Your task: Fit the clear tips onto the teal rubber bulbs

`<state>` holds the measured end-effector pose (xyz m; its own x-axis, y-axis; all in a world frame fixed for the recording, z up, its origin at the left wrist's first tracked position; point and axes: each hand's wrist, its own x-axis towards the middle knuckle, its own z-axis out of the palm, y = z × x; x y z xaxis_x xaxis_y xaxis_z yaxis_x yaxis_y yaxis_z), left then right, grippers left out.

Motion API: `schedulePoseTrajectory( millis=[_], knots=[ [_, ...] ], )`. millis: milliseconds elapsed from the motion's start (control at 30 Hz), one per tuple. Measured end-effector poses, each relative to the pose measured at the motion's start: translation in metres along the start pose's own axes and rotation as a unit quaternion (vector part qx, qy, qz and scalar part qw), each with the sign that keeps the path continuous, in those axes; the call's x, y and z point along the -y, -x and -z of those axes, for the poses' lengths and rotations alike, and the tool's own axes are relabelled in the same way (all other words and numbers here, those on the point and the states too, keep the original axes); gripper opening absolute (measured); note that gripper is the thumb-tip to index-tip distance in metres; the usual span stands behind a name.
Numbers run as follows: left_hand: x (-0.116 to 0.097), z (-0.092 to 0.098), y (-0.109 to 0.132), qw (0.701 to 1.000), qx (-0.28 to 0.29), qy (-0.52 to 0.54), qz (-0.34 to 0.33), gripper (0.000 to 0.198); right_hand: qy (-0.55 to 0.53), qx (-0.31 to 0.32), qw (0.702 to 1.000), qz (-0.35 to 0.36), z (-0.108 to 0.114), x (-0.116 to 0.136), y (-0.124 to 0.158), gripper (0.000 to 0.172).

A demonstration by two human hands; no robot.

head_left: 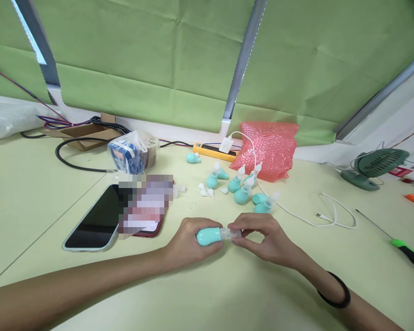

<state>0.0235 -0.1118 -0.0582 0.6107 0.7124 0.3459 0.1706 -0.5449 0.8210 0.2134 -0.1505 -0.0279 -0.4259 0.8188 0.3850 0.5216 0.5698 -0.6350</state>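
Observation:
Near the front middle of the table, my left hand [189,246] is closed around a teal squeeze bulb [208,236], which lies on its side with its clear end pointing right. The thumb and fingers of my right hand [267,239] pinch the clear plastic nozzle [230,233] at that end. My fingertips partly hide the nozzle's tip. Beyond my hands stand several teal bulbs with clear pointed tips, one of them a bulb [242,195] close to my right hand. Small white tips [206,191] lie loose beside them. Farther back, another teal bulb [192,158] rests on its side.
Left of my hands lie a dark phone [96,220] and a lit phone [148,207], partly pixelated. A yellow power strip [210,151], pink bubble wrap [269,149] and a bagged blue pack [126,154] sit behind. To the right are a white cable [301,218], screwdriver [396,242] and green fan [376,168].

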Motion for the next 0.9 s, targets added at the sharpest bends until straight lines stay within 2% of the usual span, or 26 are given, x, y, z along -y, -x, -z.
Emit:
schedulePoseTrajectory(
  millis=[133, 233, 333, 433, 633, 767, 833, 900],
  knots=[
    [0.001, 0.001, 0.0, 1.0, 0.021, -0.007, 0.007, 0.019, 0.058, -0.007, 0.995, 0.086, -0.003, -0.004, 0.003, 0.022],
    [0.004, 0.0, 0.001, 1.0, 0.017, -0.021, -0.008, 0.02, 0.027, -0.009, 0.996, 0.083, -0.007, -0.006, 0.004, 0.024],
    [0.006, -0.001, 0.002, 0.998, -0.002, -0.045, -0.034, 0.02, -0.037, -0.013, 0.999, 0.029, -0.011, -0.007, 0.004, 0.021],
    [0.008, -0.002, 0.004, 0.995, -0.013, -0.076, -0.066, 0.02, -0.121, -0.011, 0.991, -0.06, -0.015, -0.006, 0.003, 0.017],
    [0.008, -0.004, 0.007, 0.985, -0.001, -0.148, -0.093, 0.021, -0.276, 0.026, 0.933, -0.229, -0.021, -0.005, 0.001, 0.024],
    [0.006, -0.004, 0.006, 0.985, -0.007, -0.151, -0.077, 0.021, -0.297, 0.038, 0.916, -0.267, -0.022, -0.004, 0.0, 0.03],
    [0.004, -0.003, 0.005, 0.988, -0.014, -0.134, -0.071, 0.021, -0.267, 0.05, 0.926, -0.262, -0.016, 0.0, -0.002, 0.029],
    [0.002, -0.002, 0.005, 0.99, -0.013, -0.118, -0.073, 0.02, -0.209, 0.088, 0.941, -0.251, -0.006, 0.006, -0.009, 0.028]
  ],
)
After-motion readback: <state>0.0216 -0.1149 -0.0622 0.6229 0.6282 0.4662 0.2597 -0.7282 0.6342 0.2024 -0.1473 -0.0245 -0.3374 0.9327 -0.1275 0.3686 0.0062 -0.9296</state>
